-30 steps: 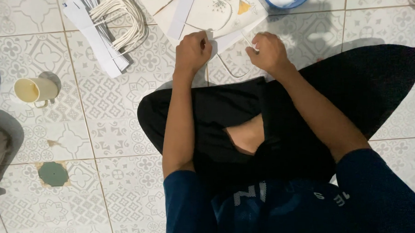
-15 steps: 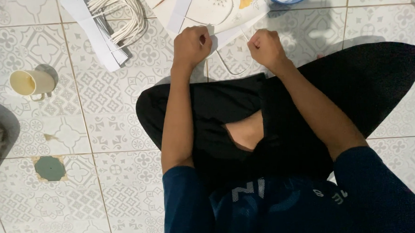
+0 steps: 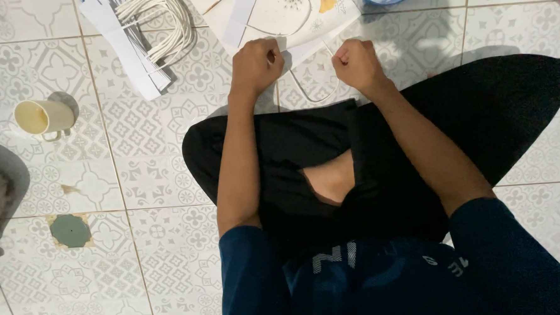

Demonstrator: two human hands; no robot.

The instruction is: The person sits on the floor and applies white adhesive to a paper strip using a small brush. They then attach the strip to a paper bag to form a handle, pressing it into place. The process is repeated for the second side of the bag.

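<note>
Here, two fists, left hand (image 3: 256, 65) and right hand (image 3: 355, 62), each grip pinching one white cord (image 3: 315, 98), one cup (image 3: 42, 117).

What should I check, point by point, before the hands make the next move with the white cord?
1. Left hand has a grip on the white cord: ok, the fist is closed at the cord's end.
2. Right hand has a grip on it: ok, closed fist.
3. Cord hangs free between the hands: ok, a slack loop on the floor tiles.
4. Paper sheet with flower print lies flat: cannot tell, partly out of view.
5. Cup is out of the way: ok, far to the left.
</note>
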